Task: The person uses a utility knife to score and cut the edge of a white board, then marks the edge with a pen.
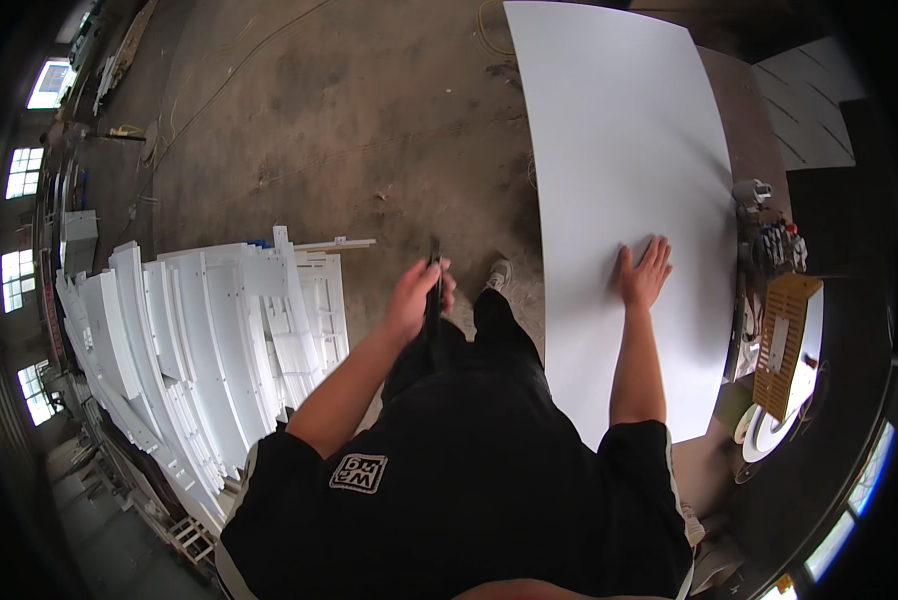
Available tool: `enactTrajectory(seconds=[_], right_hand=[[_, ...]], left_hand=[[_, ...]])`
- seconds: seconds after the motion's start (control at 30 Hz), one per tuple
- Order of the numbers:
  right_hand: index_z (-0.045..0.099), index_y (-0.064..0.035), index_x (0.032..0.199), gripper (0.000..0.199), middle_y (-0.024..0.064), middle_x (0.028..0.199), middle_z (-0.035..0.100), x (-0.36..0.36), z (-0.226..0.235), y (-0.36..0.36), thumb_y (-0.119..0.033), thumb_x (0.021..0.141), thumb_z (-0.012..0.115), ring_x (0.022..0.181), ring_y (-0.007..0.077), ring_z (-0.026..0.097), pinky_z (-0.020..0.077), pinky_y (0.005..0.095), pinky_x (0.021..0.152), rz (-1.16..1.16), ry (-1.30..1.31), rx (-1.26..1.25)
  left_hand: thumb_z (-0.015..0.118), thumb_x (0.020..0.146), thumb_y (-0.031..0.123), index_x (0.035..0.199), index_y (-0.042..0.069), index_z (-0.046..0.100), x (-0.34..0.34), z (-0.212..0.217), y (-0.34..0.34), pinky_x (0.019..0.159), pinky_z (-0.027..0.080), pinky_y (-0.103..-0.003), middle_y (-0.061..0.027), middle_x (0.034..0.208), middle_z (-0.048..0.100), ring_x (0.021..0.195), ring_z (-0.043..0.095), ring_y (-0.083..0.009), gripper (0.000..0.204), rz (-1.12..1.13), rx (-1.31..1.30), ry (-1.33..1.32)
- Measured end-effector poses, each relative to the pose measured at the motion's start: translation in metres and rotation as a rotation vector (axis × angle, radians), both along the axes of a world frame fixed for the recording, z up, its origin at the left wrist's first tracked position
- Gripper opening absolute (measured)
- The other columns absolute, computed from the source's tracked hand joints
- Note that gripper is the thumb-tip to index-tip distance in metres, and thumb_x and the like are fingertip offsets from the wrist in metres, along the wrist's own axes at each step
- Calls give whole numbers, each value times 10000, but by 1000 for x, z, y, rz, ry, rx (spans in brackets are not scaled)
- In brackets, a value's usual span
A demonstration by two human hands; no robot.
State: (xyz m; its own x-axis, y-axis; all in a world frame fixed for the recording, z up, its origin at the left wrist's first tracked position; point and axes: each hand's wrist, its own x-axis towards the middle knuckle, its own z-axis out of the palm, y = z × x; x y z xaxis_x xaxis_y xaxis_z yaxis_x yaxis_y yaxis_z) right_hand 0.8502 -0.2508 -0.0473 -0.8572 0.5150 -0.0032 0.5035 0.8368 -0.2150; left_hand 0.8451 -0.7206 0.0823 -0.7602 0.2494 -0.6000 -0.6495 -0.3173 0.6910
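My left hand (409, 303) is closed around a slim, dark, upright hand tool (433, 295) in front of my body. Its exact kind is hard to make out. On my right lies a large, smooth white sheet (619, 130), raised above the floor and running away from me. My right hand (647, 275) rests palm down on this sheet with its fingers stretched out, holding nothing. A soft shadow falls on the white surface around that hand.
Stacked white panels and strips (209, 340) fill the left side. Beyond the sheet's right edge are a yellow slotted part (777, 345) and a small grey motor-like device (752, 192). The brown floor (349, 120) carries thin cables. My shoe (500, 274) stands beside the sheet.
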Motion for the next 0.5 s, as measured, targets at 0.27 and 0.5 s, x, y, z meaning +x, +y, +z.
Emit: enactTrajectory(seconds=[0.27, 0.5], right_hand=[[289, -56, 1675, 950, 147, 1774, 241, -183, -9, 44, -695, 1014, 530, 1657, 312, 170, 145, 557, 1330, -98, -57, 44], [311, -35, 1654, 961, 179, 1758, 264, -295, -14, 53, -724, 1013, 505, 1651, 320, 189, 157, 555, 1326, -347, -15, 157]], left_hand=[[509, 1162, 306, 1260, 50, 595, -203, -2, 47, 652, 533, -302, -46, 930, 643, 718, 605, -123, 288, -71, 135, 122], [514, 1155, 256, 1233, 39, 603, -367, -98, 82, 663, 511, -270, -28, 904, 626, 717, 592, -96, 248, -175, -47, 253]])
